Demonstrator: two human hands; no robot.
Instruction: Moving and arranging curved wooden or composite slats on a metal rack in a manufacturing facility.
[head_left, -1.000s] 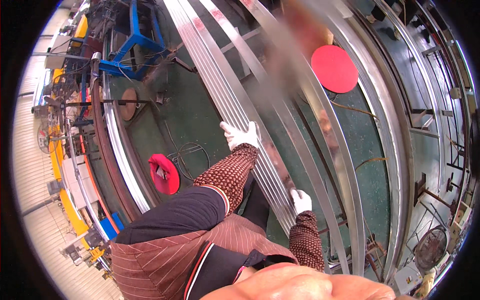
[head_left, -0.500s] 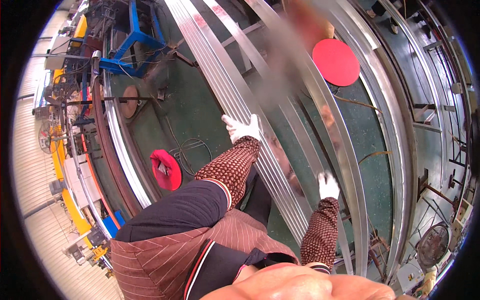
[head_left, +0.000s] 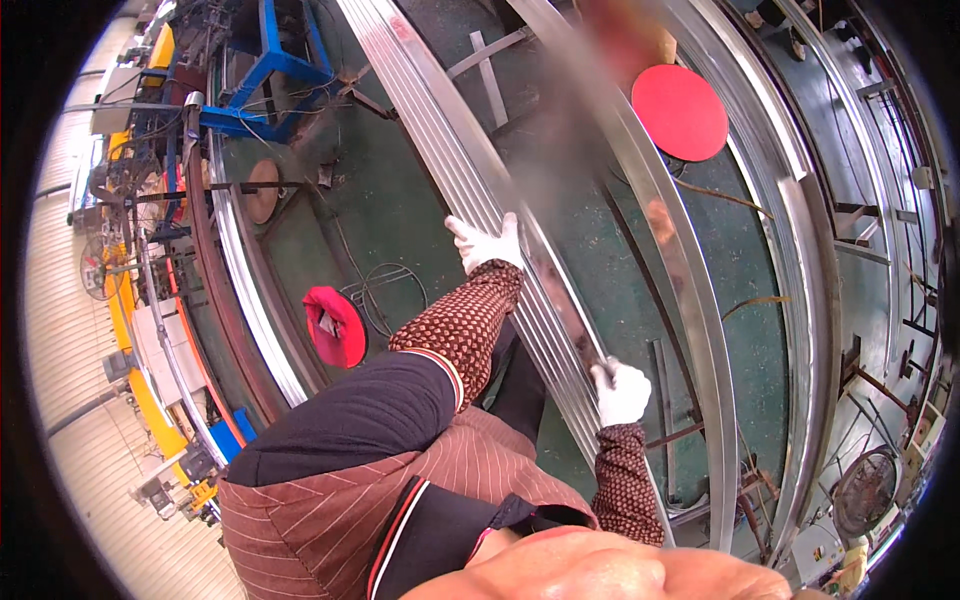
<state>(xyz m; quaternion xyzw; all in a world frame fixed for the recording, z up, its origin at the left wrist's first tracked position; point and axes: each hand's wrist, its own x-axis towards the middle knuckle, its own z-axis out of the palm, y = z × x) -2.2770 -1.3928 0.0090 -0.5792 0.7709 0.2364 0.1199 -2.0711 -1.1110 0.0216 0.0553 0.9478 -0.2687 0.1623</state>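
A row of long, silvery metal profiles [head_left: 450, 150] lies side by side, running from the far left towards me. My left hand [head_left: 488, 246], in a white glove, spans the row, its fingers over the left edge and its thumb at the right side. Along the row's right side lies a wider shiny metal profile [head_left: 562, 285]. My gloved right hand [head_left: 624, 393] is closed on this profile's right edge, nearer to me; its fingertips are partly hidden. Both forearms wear patterned brown sleeve covers.
Another long metal profile [head_left: 675, 235] curves past on the right, with a red round stool [head_left: 680, 113] beyond it. A red-covered stool [head_left: 335, 327] stands on the left by coiled cable. A blue frame [head_left: 270, 75] is at the far left, a fan [head_left: 865, 492] at right.
The shiny profile that lay apart has shifted left against the row. My right hand has moved left and closed on its edge. My left hand stays almost in place.
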